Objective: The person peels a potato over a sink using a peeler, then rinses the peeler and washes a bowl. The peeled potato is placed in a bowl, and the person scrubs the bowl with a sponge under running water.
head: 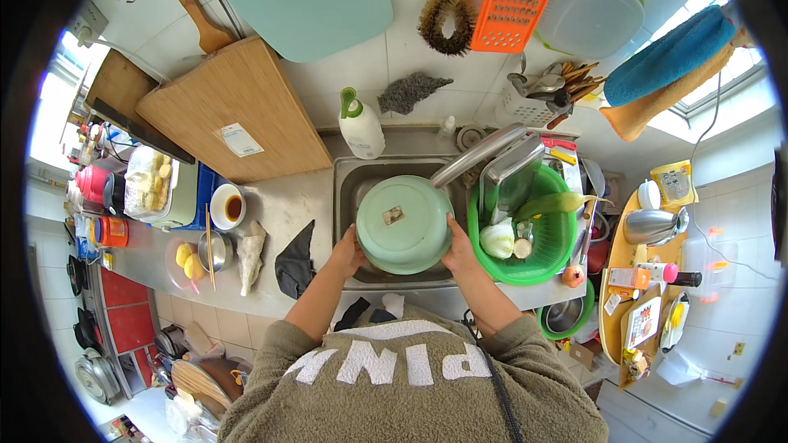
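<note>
A round pale-green basin point(403, 243) is held over the stainless steel sink point(342, 187), its underside facing up towards me. My left hand point(349, 253) grips its left rim, and my right hand point(458, 247) grips the right rim. On the underside sits a small worn label point(392, 215). Behind the basin, the metal faucet point(477, 157) slants down to its upper right edge. Close by my right hand stands a green plastic basket point(548, 258) holding a glass dish point(511, 172), a green radish point(545, 204) and a piece of pale vegetable point(497, 240).
A dark cloth point(297, 261) and a pale rag point(251, 255) lie on the counter left of the sink, near a white bowl point(228, 209) of dark liquid and a metal bowl point(215, 251) with chopsticks. A pump bottle point(362, 129) stands behind the sink. A pomegranate point(572, 276) rests at the right edge.
</note>
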`<state>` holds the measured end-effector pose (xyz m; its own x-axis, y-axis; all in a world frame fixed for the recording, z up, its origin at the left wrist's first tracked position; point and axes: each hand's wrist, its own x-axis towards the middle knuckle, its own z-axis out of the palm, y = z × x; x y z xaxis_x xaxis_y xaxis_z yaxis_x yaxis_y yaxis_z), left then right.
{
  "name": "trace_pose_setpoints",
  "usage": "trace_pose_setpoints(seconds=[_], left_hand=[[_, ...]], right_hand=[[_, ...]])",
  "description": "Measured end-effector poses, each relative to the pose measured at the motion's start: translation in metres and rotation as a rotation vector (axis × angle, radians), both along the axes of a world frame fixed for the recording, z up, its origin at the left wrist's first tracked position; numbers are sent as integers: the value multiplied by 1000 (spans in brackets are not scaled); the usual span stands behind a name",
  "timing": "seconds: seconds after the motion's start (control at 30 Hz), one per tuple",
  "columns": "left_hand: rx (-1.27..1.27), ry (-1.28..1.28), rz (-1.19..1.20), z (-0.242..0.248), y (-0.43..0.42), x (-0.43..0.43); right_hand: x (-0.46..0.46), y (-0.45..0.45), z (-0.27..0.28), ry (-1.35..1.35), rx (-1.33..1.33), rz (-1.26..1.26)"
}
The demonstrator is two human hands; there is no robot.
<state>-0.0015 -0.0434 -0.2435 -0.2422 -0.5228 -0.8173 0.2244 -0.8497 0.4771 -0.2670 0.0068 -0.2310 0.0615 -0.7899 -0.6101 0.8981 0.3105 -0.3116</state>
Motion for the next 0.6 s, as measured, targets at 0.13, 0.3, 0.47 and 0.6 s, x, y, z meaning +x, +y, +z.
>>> trace_pose_setpoints(seconds=[0.13, 0.3, 0.47, 0.6], left_hand=[[-5, 154, 268, 16, -3, -8], [-148, 84, 349, 64, -23, 4], [-210, 226, 347, 124, -25, 2], [-199, 296, 355, 152, -16, -11]], right_hand=[[-1, -6, 17, 406, 65, 156], [-30, -51, 26, 1790, -351, 253], [-41, -92, 27, 2064, -467, 238], [-38, -91, 25, 1885, -360, 283]])
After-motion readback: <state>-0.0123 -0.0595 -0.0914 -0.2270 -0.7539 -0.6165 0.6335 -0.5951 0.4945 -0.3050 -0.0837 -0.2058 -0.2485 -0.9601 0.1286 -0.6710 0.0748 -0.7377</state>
